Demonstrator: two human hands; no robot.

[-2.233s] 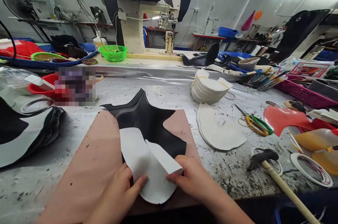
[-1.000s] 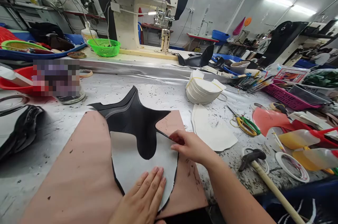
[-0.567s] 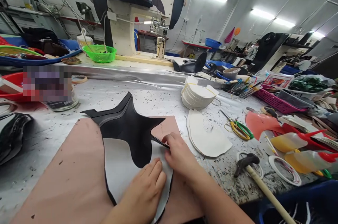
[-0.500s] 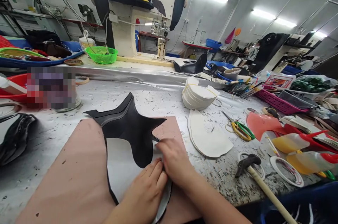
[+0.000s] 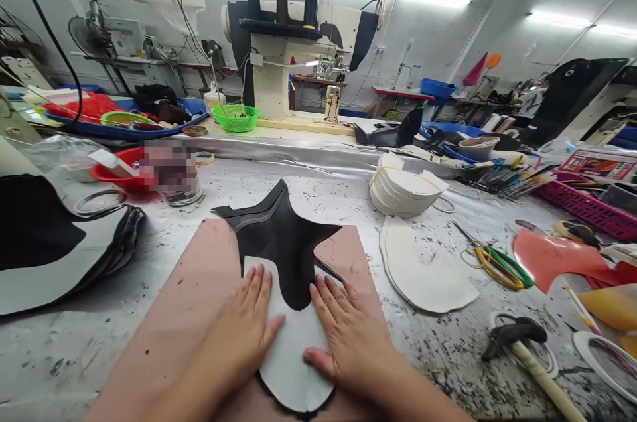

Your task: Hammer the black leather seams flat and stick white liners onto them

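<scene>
Flat on the left side of a white lining piece [image 5: 293, 355] lies my left hand [image 5: 243, 322], fingers stretched out and thumb apart. My right hand [image 5: 343, 329] presses flat on the right side of the same piece, its fingers spread. The white piece rests on a black leather shoe-upper piece [image 5: 283, 236], whose pointed top and a rounded tongue show beyond my fingertips. A dark edge shows around the bottom of the white piece. Under it all is a pinkish-brown sheet [image 5: 174, 316].
Black-and-white cut pieces [image 5: 64, 243] are stacked at the left. To the right lie white cut pieces [image 5: 423, 276], a bundled white stack [image 5: 405, 186], scissors [image 5: 497, 266] and a hammer [image 5: 535, 355]. A sewing machine [image 5: 273, 70] stands behind the table.
My hands were close together on the right edge of the white piece. Now they are apart, flat on both sides, with the left hand further left. The view has turned left.
</scene>
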